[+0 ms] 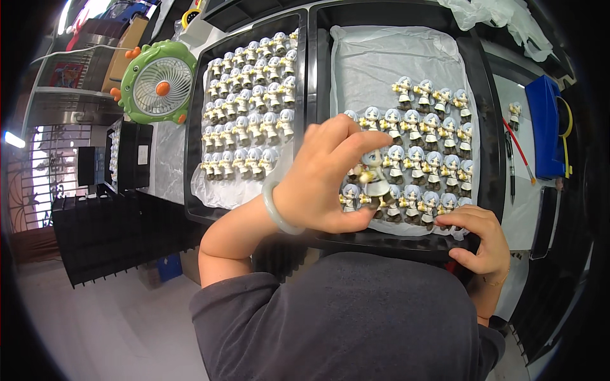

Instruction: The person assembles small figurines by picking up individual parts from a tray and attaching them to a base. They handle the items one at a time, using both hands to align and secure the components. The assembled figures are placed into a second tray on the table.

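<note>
My left hand [321, 174], with a pale bangle on its wrist, is closed on a small figurine [376, 178] with light grey hair, a white outfit and dark base. Thumb and fingers pinch it above the right black tray [394, 14]. Beneath it, rows of matching figurines [432, 166] lie on white paper lining [362, 60]; my left hand hides some of them. At that tray's near right corner is my right hand [483, 238]. Its thumb and fingers are apart, with the fingertips by the front-row figurines; whether they touch one I cannot tell.
Left of it, a second black tray [192, 166] holds several rows of similar figurines. A green fan [157, 82] stands beyond its left side. To the right are a single figurine [515, 113], a red brush [522, 152], a dark pen [511, 166] and a blue box [548, 130].
</note>
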`<move>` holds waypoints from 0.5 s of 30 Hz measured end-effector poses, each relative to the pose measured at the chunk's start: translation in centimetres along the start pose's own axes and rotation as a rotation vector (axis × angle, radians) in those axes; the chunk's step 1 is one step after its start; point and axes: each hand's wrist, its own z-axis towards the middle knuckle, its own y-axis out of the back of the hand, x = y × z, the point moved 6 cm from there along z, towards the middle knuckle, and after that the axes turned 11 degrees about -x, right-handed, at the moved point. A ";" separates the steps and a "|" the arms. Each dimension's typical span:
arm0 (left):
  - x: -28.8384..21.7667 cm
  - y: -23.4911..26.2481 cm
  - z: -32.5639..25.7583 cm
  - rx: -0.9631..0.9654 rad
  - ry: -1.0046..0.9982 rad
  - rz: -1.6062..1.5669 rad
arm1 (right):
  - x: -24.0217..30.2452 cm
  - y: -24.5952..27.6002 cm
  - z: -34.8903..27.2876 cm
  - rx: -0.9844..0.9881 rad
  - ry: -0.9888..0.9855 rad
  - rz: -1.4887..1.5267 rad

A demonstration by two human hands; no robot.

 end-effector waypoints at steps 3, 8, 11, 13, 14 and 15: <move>-0.3 0.1 0.0 0.012 -0.021 0.186 | -0.1 0.0 0.0 -0.001 0.001 -0.006; -0.1 -0.1 -0.1 -0.034 -0.056 0.136 | -0.1 0.0 0.0 0.007 0.004 -0.018; -0.2 0.0 -0.1 -0.027 -0.067 0.097 | -0.2 0.0 -0.1 0.003 0.003 -0.020; -0.4 0.1 0.0 -0.019 -0.075 0.083 | -0.2 0.0 -0.2 0.000 -0.006 -0.020; -0.5 0.1 0.0 -0.019 -0.081 0.079 | -0.2 0.1 -0.2 -0.001 -0.007 -0.020; -0.6 0.2 -0.1 -0.020 -0.087 0.075 | -0.2 0.1 -0.2 -0.003 -0.008 -0.021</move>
